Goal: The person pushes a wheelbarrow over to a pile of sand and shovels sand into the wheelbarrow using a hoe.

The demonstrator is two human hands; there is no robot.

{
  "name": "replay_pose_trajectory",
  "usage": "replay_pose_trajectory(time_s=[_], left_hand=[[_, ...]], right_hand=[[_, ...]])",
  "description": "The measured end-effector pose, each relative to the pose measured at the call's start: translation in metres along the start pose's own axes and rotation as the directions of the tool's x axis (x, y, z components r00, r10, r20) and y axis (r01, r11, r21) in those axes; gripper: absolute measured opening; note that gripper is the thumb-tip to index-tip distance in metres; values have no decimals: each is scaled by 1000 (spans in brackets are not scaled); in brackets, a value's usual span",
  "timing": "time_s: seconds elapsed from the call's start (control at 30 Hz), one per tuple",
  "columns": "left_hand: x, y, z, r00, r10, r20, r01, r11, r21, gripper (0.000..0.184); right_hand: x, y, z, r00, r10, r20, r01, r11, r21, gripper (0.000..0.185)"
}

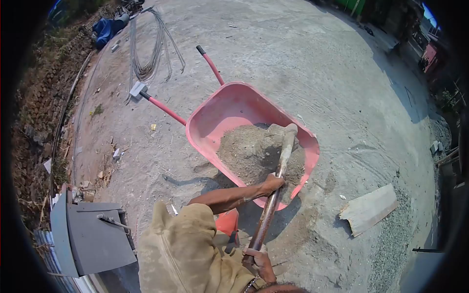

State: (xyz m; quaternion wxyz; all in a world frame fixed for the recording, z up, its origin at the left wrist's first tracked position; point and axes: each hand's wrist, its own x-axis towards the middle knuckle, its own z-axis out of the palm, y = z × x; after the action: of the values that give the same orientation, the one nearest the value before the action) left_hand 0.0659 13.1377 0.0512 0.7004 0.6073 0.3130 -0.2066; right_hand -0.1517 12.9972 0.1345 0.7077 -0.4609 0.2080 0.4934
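Observation:
My left hand [272, 184] is closed round the middle of a hoe's long brown handle, its arm stretched out over the near rim of a red wheelbarrow [210, 105]. Lower down, close to my body, my right hand [263, 260] grips the same handle near its end. The hoe [268, 215] reaches up into the wheelbarrow's tray. Its dusty head lies at the far right side, with the blade against a heap of grey-brown sand [239, 149]. Sand partly covers or blends with the blade, so its edge is hard to make out.
The wheelbarrow's two handles point to the upper left, one beside a pale block [138, 89]. Bent metal rods [149, 66] lie beyond. A broken board [370, 209] rests at right by gravel [398, 249]. A grey metal box [97, 239] stands at lower left.

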Motion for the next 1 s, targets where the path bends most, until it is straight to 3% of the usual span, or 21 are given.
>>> replay_pose_trajectory(time_s=[0.03,0.1,0.17,0.2,0.23,0.3,0.33,0.43,0.53,0.63,0.73,0.77,0.8,0.87,0.93,1.0], left_hand=[[10,-9,-5,996,16,-89,-17,1000,-10,11],[29,-22,-28,990,-86,-115,79,995,-64,11],[40,-32,-48,1000,6,10,-5,988,-157,12],[35,-28,-51,997,71,-10,-72,983,-168,11],[24,-20,-49,994,106,-11,-107,981,-161,10],[4,-14,-42,985,52,162,-24,986,-167,14],[-19,-7,-25,966,102,237,-34,961,-274,15],[-42,-30,11,914,37,405,76,963,-260,14],[-49,-76,61,831,-98,547,184,977,-106,15],[-28,-136,119,831,-186,524,146,982,118,13],[28,-199,178,817,-317,482,82,891,447,15],[49,-221,195,804,-356,477,139,891,431,13],[73,-245,208,813,-381,441,165,876,454,10],[125,-294,223,818,-432,380,150,798,584,11],[177,-349,216,852,-426,304,107,711,695,14],[213,-392,196,872,-396,288,-10,573,820,17]], right_hand=[[27,14,-18,995,-20,-99,-7,963,-269,28],[76,39,-30,853,-477,-211,211,686,-696,28],[134,75,-52,807,-497,-319,159,702,-694,39],[157,88,-61,739,-576,-349,148,645,-750,40],[157,78,-61,765,-518,-383,130,706,-696,43],[142,74,-68,712,-599,-365,161,646,-746,45],[137,87,-76,628,-673,-390,191,620,-761,42],[102,129,-99,623,-669,-407,234,655,-718,38],[62,162,-96,632,-502,-590,216,845,-489,34],[62,212,-94,502,-477,-721,255,879,-403,32],[55,178,-114,599,-198,-776,209,974,-88,31],[66,178,-128,645,-90,-759,194,980,49,31],[83,182,-145,687,16,-726,173,967,185,31],[128,189,-182,684,12,-730,195,961,199,30],[157,172,-220,783,49,-620,216,913,345,27],[207,183,-242,917,59,-394,284,598,750,23]])
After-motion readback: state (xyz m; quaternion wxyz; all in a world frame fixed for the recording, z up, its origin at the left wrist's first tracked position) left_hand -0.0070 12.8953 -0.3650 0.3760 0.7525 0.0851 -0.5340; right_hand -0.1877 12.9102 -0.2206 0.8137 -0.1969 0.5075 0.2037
